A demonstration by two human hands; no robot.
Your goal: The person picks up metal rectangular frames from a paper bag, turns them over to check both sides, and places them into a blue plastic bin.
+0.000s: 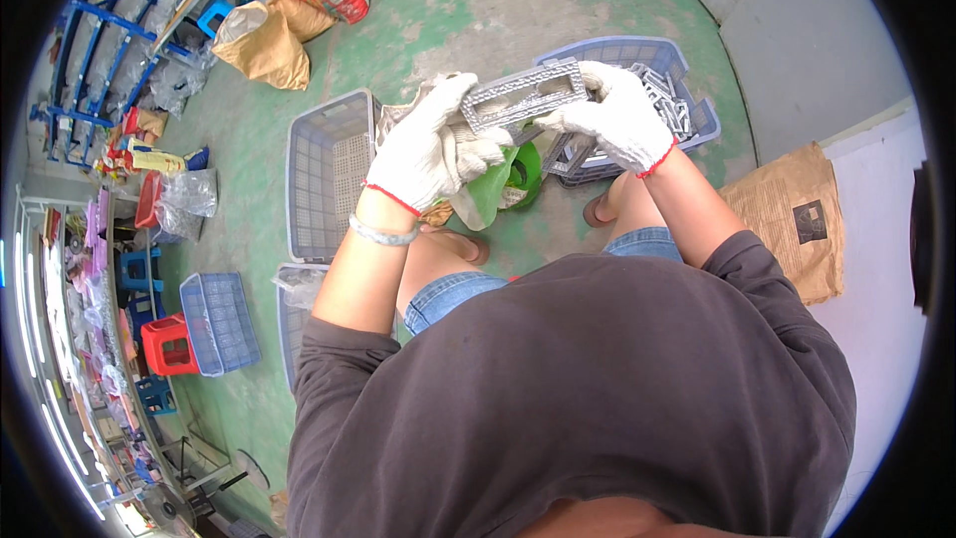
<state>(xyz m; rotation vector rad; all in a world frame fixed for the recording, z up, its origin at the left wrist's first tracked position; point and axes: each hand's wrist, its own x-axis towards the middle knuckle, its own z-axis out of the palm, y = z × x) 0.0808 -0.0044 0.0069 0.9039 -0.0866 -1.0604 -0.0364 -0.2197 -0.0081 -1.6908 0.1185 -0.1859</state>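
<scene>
My left hand [430, 144], in a white knit glove with a red cuff edge, grips the left end of a silvery rectangular metal frame [482, 115]. At the frame's other end, my right hand [612, 118], gloved the same way, has its thumb and fingers closed on it. The frame is held up in front of me, slightly tilted, its long opening showing. Below and behind it is a blue-grey plastic basket [637, 48] holding several similar metal frames [665, 100]. Another dark grey frame [566, 157] shows under my right hand, partly hidden.
An open grey plastic crate [324, 184] stands left of my hands. A green roll [523, 179] lies between my feet. Brown paper sacks [264, 50] sit far left; another brown sack [792, 224] leans at the right wall. A blue basket [219, 324] and red stool [169, 346] stand left.
</scene>
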